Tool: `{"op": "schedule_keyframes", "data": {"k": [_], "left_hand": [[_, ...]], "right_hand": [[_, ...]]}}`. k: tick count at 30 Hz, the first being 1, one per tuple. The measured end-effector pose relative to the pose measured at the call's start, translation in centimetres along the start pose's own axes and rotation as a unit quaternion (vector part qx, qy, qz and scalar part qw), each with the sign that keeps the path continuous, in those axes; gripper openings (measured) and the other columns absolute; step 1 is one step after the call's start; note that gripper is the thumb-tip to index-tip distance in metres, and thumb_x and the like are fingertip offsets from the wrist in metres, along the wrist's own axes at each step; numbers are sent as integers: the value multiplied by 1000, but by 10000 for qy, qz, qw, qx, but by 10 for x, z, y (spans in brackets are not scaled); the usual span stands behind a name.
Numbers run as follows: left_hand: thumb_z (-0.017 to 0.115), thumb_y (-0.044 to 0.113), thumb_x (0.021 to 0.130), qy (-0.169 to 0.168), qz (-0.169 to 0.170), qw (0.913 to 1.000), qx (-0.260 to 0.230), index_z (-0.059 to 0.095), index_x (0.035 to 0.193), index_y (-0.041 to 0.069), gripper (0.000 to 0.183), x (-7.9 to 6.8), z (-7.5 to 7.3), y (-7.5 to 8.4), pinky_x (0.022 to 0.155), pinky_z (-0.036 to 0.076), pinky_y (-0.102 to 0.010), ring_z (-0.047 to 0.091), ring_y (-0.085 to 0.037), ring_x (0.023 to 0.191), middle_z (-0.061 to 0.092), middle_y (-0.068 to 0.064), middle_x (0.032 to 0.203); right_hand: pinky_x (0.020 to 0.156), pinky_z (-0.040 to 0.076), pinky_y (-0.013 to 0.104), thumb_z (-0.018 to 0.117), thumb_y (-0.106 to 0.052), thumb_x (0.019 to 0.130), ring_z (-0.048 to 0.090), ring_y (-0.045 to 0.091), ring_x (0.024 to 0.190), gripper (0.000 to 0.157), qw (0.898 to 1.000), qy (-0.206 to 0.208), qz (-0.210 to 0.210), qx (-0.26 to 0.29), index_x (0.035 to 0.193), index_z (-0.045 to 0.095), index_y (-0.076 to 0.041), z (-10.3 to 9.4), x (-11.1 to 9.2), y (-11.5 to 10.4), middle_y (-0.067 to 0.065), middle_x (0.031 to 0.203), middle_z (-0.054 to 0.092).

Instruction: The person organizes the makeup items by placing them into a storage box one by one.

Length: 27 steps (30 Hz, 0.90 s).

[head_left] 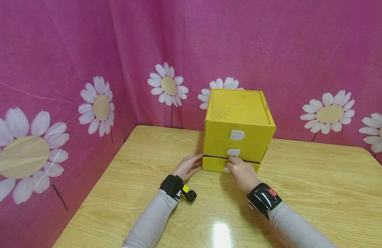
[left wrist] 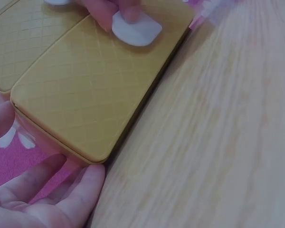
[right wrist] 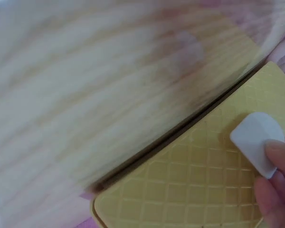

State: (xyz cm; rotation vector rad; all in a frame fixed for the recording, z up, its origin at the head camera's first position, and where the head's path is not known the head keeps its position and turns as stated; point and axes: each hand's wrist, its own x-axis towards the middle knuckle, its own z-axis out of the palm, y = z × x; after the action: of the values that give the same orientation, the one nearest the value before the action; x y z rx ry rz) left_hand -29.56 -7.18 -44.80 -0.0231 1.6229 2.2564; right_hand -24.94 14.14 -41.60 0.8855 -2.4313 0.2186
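A yellow chest of three small drawers (head_left: 237, 106) stands on the table, each drawer front bearing a white rounded tab. With thumb and fingers, my right hand (head_left: 242, 173) pinches the white tab (right wrist: 254, 137) of the bottom drawer (head_left: 214, 164). A dark gap runs along the top of that drawer's front. At the chest's lower left side is my left hand (head_left: 188, 167), its fingers fairly straight and fingertips (left wrist: 92, 178) right at the lower corner. The wrist views show a waffle-like grid on the drawer fronts. What the bottom drawer contains is hidden.
The wooden table (head_left: 141, 151) runs out to both sides of the chest. Close behind it hangs a pink curtain (head_left: 240, 44) with large white daisies, which also closes off the left side. A small black camera (head_left: 190, 195) juts from the left wrist strap.
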Motion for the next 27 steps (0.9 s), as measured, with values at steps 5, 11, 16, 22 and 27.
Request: {"op": "schedule_keyframes", "data": {"k": [5,11,16,22,27], "left_hand": [[47,16,96,-5,3,10000,-24,42,132,-5,42,-1,0,0,101,36,-41,43,-29,122,41,-20,136],[46,15,96,-42,23,10000,-80,42,132,-5,41,0,-2,0,101,36,-41,41,-30,123,40,-20,137],[47,15,96,-42,54,9999,-107,41,132,-5,42,1,-3,0,101,35,-41,41,-31,124,39,-20,138],[47,16,96,-94,41,9999,-63,41,132,-6,42,0,-3,-1,102,35,-41,40,-31,124,38,-20,138],[47,16,96,-108,47,9999,-17,42,132,-5,42,-1,-3,-2,102,35,-40,42,-29,122,40,-20,137]], "right_hand": [[52,48,32,69,9,65,55,19,76,18,9996,53,-158,-227,74,67,-6,1,3,1,1,78,52],[48,47,33,68,5,67,55,19,75,12,9990,56,-243,-372,70,66,-7,1,6,0,2,76,53],[49,48,33,69,5,67,56,19,76,12,9986,100,-305,-429,70,65,-6,2,7,1,2,79,55],[50,49,32,69,6,67,56,19,77,14,9986,19,-314,-426,74,66,-6,1,5,1,3,81,56],[55,51,31,73,-2,72,58,18,78,13,9998,34,-212,-30,82,68,-6,-7,2,-1,2,83,59]]}}
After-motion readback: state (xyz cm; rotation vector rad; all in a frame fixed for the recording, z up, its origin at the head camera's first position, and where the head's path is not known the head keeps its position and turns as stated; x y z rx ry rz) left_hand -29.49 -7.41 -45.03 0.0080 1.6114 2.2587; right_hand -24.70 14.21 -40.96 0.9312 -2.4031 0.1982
